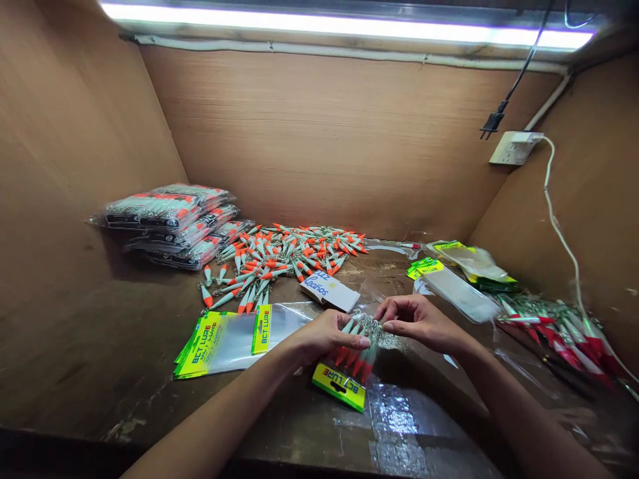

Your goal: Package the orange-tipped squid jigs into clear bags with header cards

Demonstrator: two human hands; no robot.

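My left hand (pixel 327 332) is closed around a row of fishing lures (pixel 355 359), pale bodies with orange tips pointing toward me. At the metal hook ends of the same lures, my right hand (pixel 418 322) pinches with thumb and fingers. Clear plastic shows around the lures, but whether they lie inside the bag is hard to tell. Just below them is a yellow-green "BCT LURE" bag header (pixel 339 387). More header bags (pixel 207 342) lie flat to the left, one across the others. Behind my hands rests a white card box (pixel 329 291) with blue handwriting.
A loose heap of orange-tipped lures (pixel 284 256) spreads behind. Packed bags of lures (pixel 172 223) are stacked at back left. More header bags (pixel 456 289) and red-white lures (pixel 564 332) lie at right. A white cable (pixel 552 206) runs down from the wall socket (pixel 514 148).
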